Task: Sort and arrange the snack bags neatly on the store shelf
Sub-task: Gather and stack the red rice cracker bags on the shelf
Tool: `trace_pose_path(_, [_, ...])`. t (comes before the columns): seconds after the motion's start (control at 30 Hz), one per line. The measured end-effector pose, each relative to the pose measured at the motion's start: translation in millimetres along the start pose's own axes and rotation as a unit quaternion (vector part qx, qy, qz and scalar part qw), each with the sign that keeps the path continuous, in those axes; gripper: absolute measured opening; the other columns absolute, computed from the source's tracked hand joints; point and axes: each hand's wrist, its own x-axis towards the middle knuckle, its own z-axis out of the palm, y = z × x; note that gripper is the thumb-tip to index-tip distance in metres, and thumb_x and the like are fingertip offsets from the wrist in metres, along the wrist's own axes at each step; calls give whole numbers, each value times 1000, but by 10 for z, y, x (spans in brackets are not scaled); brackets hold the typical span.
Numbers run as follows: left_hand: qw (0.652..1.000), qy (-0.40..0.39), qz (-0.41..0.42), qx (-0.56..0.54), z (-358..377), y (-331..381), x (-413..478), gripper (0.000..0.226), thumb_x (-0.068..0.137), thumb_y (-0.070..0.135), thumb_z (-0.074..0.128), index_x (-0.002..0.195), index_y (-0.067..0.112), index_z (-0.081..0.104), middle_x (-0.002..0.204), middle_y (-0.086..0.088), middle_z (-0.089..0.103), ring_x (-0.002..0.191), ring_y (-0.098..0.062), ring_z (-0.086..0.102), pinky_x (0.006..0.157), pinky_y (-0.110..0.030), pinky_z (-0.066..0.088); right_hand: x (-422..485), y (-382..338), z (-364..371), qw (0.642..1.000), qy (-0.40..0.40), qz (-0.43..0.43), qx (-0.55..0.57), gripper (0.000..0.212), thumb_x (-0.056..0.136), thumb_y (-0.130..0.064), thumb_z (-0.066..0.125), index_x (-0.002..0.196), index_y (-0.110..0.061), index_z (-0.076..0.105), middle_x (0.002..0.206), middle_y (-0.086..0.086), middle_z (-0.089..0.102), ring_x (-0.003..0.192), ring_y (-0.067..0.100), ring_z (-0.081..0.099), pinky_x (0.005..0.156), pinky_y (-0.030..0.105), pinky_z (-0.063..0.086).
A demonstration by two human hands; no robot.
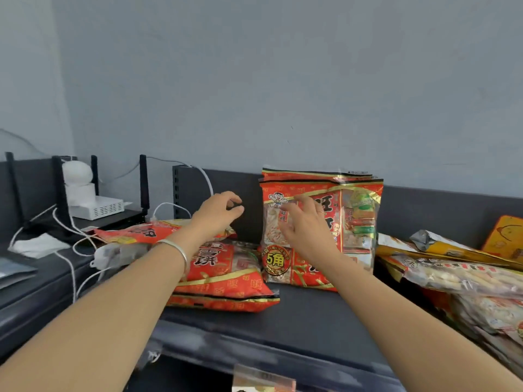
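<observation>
Two red snack bags stand upright against the dark shelf back, one behind the other. My right hand is in front of the front bag with fingers spread, close to or touching its face, holding nothing. My left hand hovers to the left of the standing bags, fingers loosely curled and apart, empty. Under my left wrist lies a flat red snack bag on the shelf, with another red bag lying behind it.
A pile of yellow and clear snack bags lies at the right. At the left stand a black router with antennas, a white device, white cables and a power strip. A price tag holder hangs on the shelf's front edge.
</observation>
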Motion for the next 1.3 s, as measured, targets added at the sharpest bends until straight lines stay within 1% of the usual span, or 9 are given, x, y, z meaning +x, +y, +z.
trace_pose_path(0.13, [983,-60,-14,173,-375,-352,-278,34,91,44,51,121,29,57,129,3,56,116,-19,53,99,-45,43,86,-430,193,988,-143,-34,40,43,96,-35,49,137,-19,48,143,8,39,129,27,42,105,41,40])
trace_pose_path(0.27, [956,-94,-68,271,-592,-637,-469,47,91,48,50,136,41,40,140,2,42,129,-25,42,103,-48,34,106,-768,278,958,-288,20,8,47,97,-46,46,129,-11,51,128,10,56,109,25,58,87,36,49])
trace_pose_path(0.47, [948,-163,-87,258,-580,-813,-476,68,88,52,53,147,28,28,154,-4,28,139,-25,30,112,-41,30,106,-810,310,874,-434,199,93,78,89,-67,41,143,-11,37,141,13,49,126,33,51,103,45,43])
trace_pose_path(0.6, [933,-108,-147,312,-495,-923,-435,83,74,76,42,145,38,23,153,-1,31,136,-32,32,105,-51,35,113,-737,447,839,-409,282,221,88,83,-64,57,147,-14,23,139,14,48,121,34,54,100,49,46])
trace_pose_path(0.7, [934,-47,-169,311,-445,-963,-472,66,85,67,42,141,35,33,144,1,43,129,-31,33,96,-47,38,113,-726,505,842,-354,290,286,94,79,-52,70,148,-13,19,136,13,49,116,30,57,97,44,48])
trace_pose_path(0.8, [944,-13,-168,284,-416,-941,-496,59,88,63,42,138,32,38,141,0,46,129,-29,35,101,-46,32,115,-755,455,798,-331,311,396,90,78,-33,78,146,-9,24,127,15,55,109,30,61,91,43,52])
trace_pose_path(0.93, [955,-35,-174,236,-411,-957,-472,66,89,56,47,145,27,28,153,-4,28,142,-25,23,114,-45,18,170,-891,447,846,-278,240,386,65,83,-15,73,139,-6,41,105,10,63,103,30,64,91,43,53])
trace_pose_path(1.03, [956,-28,-197,218,-414,-1023,-472,69,92,55,43,149,26,18,157,-9,16,144,-28,15,115,-46,15,206,-958,418,901,-216,175,333,48,87,-9,62,134,-10,52,113,13,64,102,28,64,91,42,53])
trace_pose_path(1.3, [973,53,-181,133,-445,-1122,-347,46,96,39,40,139,23,42,136,-7,53,124,-29,49,102,-47,39,285,-984,105,986,-54,-12,156,56,89,8,37,134,-19,55,135,8,58,119,26,56,92,35,51])
